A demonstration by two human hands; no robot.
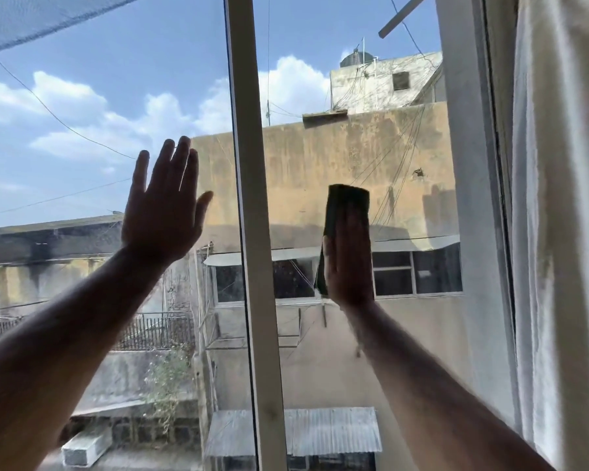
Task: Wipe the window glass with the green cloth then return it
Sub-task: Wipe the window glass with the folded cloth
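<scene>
The window glass (371, 147) fills the view, split by a white vertical bar (252, 198). My right hand (349, 260) lies flat on the right pane and presses the folded green cloth (346, 198) against it; the cloth looks dark against the light and sticks out above my fingers. My left hand (165, 205) rests flat on the left pane with fingers spread and nothing in it. Both forearms reach up from the bottom corners.
A white curtain (565, 232) hangs at the right edge beside the white window frame (463, 198). A mesh screen (31, 18) shows at the top left. Outside are weathered buildings, wires and sky.
</scene>
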